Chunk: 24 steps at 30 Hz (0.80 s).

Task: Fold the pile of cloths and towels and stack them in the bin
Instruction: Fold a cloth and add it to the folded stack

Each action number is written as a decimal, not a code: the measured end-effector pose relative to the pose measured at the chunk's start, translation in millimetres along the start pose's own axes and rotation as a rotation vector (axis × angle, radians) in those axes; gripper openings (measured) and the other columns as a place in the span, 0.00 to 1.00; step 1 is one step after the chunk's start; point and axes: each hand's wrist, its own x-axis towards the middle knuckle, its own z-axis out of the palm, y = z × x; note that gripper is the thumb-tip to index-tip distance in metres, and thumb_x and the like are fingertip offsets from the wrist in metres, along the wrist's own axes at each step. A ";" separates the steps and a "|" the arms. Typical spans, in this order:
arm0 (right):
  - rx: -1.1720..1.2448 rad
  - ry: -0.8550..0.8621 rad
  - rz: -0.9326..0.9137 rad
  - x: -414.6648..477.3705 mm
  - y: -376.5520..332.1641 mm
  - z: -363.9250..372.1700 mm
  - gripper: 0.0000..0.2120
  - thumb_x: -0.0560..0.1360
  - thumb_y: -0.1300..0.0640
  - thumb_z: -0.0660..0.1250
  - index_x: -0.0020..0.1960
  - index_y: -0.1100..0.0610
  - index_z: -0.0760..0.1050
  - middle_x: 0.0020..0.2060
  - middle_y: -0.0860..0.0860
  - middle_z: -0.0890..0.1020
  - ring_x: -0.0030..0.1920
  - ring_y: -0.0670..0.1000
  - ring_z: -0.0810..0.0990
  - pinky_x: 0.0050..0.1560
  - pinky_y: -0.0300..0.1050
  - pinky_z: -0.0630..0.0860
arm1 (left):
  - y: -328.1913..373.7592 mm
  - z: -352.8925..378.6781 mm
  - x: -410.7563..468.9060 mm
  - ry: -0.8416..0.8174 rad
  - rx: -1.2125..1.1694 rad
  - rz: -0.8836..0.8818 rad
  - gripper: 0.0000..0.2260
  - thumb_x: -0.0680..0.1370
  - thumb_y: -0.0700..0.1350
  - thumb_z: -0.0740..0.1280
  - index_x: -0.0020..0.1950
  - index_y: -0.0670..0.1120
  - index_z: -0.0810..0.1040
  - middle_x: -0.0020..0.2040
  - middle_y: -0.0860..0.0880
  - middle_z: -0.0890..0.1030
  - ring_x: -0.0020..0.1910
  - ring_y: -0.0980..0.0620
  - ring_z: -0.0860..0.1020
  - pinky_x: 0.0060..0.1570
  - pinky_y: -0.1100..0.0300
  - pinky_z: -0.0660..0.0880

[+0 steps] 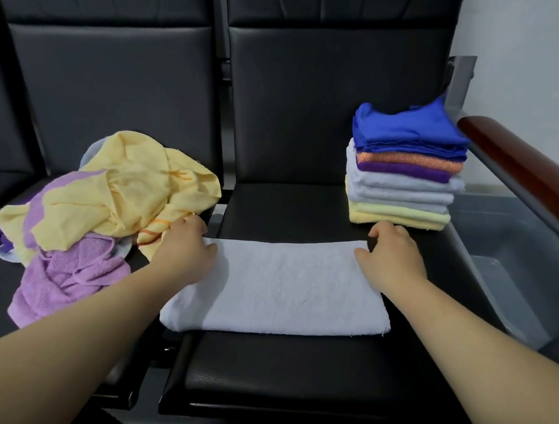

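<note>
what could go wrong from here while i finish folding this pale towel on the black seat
1. The tall stack of folded cloths stands just behind the right hand, its blue top cloth lying unevenly; a bump may topple it.
2. The loose pile of yellow and purple cloths lies against the left hand, so one could get dragged into the next fold of the pale terry towel.

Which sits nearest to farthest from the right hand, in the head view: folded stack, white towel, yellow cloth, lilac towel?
1. white towel, gripped by the right hand.
2. folded stack, just behind the hand.
3. yellow cloth, left seat.
4. lilac towel, far left.
</note>
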 end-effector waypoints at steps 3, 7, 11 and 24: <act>-0.043 -0.011 -0.198 -13.7 -11.0 4.5 0.11 0.80 0.50 0.68 0.61 0.49 0.74 0.61 0.49 0.73 0.59 0.51 0.70 0.53 0.47 0.71 | 17.8 1.0 -13.6 -0.010 0.123 0.055 0.15 0.79 0.55 0.65 0.62 0.49 0.75 0.60 0.46 0.73 0.57 0.43 0.73 0.53 0.50 0.73; -0.092 -0.219 -0.358 -25.6 -21.8 9.5 0.11 0.82 0.50 0.63 0.64 0.49 0.76 0.61 0.46 0.74 0.63 0.51 0.72 0.57 0.45 0.72 | 51.8 11.7 -36.9 -0.177 0.178 0.060 0.23 0.81 0.62 0.59 0.68 0.48 0.72 0.63 0.46 0.74 0.63 0.42 0.72 0.58 0.47 0.73; -0.227 -0.304 -0.374 -27.6 -20.7 7.0 0.11 0.83 0.49 0.58 0.59 0.50 0.77 0.56 0.47 0.74 0.56 0.51 0.73 0.50 0.46 0.71 | 83.2 32.1 -59.1 -0.334 0.260 0.010 0.32 0.80 0.68 0.51 0.73 0.46 0.67 0.72 0.44 0.68 0.72 0.40 0.65 0.68 0.41 0.65; -0.472 -0.486 -0.296 -78.7 -26.8 -20.6 0.11 0.83 0.52 0.57 0.42 0.52 0.69 0.43 0.49 0.73 0.40 0.52 0.74 0.35 0.46 0.68 | 119.2 56.2 -6.6 -0.402 0.462 0.527 0.23 0.83 0.65 0.43 0.80 0.71 0.51 0.84 0.52 0.42 0.82 0.40 0.37 0.73 0.30 0.34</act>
